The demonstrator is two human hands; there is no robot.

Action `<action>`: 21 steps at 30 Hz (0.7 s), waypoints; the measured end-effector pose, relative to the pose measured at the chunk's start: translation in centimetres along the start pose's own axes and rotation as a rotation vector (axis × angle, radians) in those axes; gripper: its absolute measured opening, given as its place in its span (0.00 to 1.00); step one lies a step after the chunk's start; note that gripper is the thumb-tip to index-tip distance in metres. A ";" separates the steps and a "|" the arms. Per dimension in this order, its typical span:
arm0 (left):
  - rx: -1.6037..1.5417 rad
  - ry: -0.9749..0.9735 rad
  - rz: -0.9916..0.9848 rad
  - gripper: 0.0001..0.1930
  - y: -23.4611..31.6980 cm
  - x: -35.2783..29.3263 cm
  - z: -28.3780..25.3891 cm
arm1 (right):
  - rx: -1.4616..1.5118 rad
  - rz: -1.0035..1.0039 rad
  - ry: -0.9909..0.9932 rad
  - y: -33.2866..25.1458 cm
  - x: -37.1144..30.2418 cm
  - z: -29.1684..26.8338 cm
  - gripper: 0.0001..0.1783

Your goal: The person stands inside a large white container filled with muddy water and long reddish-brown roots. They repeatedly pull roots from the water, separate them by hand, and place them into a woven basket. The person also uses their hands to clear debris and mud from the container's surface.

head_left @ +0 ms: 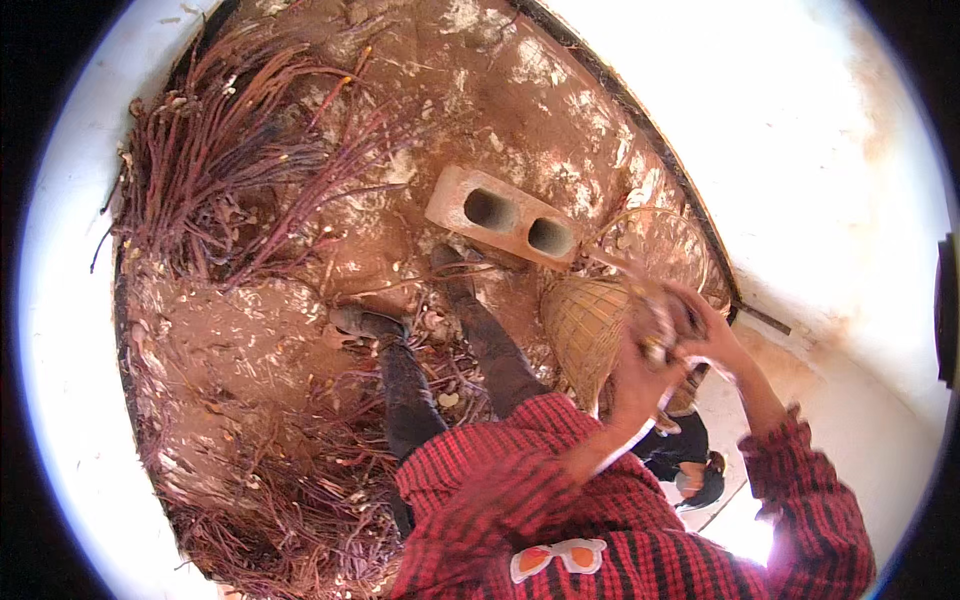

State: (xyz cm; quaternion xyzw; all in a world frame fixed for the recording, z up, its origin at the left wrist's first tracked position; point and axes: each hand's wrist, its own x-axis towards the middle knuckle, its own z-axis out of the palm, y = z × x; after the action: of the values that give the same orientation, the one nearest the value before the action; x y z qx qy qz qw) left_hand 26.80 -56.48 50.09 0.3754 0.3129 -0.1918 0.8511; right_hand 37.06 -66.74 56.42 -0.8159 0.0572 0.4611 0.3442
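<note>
To the right of my legs, my left hand (645, 385) and my right hand (708, 335) are close together. Both have their fingers curled around a small dark-and-whitish bundle (655, 345), smeared by motion, whose kind I cannot make out. Just left of the hands and partly behind them is a woven basket (582, 320) of tan strips. Its right side is hidden by my hands and the bundle.
A concrete block (513, 221) with two holes lies beyond my feet. Long reddish-brown stems (215, 150) are heaped at the far left, with another tangled pile (290, 515) at the near left. A person in dark clothing (680, 450) is behind my arms. Pale walls (800, 130) edge the dirt floor (220, 345).
</note>
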 end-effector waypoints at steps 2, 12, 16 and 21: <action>-0.001 -0.078 -0.013 0.47 -5.1 -2.3 5.2 | 0.031 0.010 0.021 7.8 -5.0 -4.0 0.54; 0.659 -0.442 -0.308 0.33 -14.9 1.0 1.7 | 0.055 0.475 0.501 29.0 -10.8 -5.3 0.36; 0.877 -0.667 -0.213 0.22 -19.1 0.6 3.0 | -0.001 0.181 0.284 19.3 -1.4 0.2 0.29; 0.622 -0.631 -0.256 0.20 -17.3 -0.9 2.8 | 0.007 0.126 -0.001 12.7 3.2 2.6 0.26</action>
State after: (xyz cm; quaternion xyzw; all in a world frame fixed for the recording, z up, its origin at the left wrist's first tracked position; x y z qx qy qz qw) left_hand 17.51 -69.72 43.22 0.4946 0.0101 -0.4851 0.7211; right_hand 31.78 -74.04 46.54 -0.8092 0.1100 0.4822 0.3172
